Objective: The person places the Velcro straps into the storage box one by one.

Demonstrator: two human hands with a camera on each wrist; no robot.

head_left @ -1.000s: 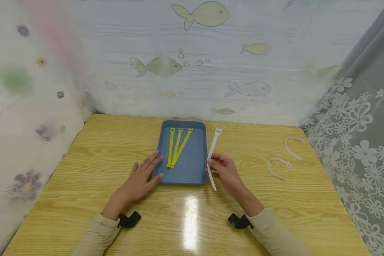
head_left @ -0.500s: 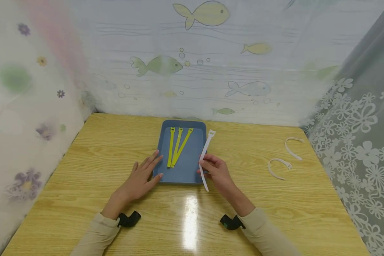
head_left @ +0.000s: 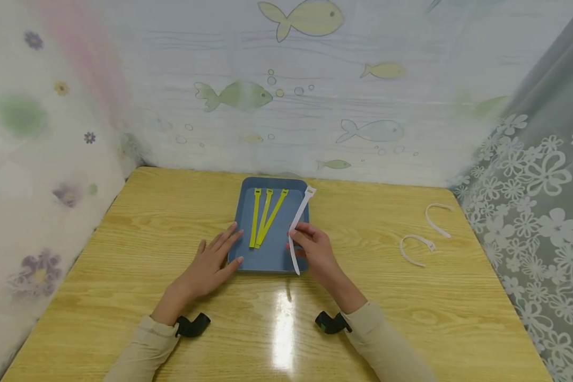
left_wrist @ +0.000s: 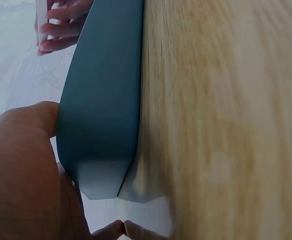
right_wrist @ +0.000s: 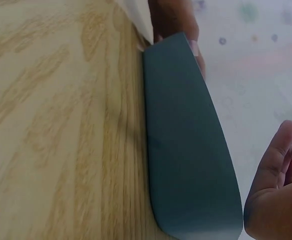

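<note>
White strap held over the blue tray.
The right hand (head_left: 315, 250) pinches a white strap (head_left: 297, 229) above the right side of the blue tray (head_left: 273, 259); the left hand (head_left: 210, 265), fingers spread, rests on the surface (head_left: 124, 254) touching the tray's left rim beside three yellow straps (head_left: 265, 217).

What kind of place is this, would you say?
Probably a makeshift recording booth: a wooden table walled in by fish-print sheeting and a floral lace curtain, with a blue tray of straps.
</note>
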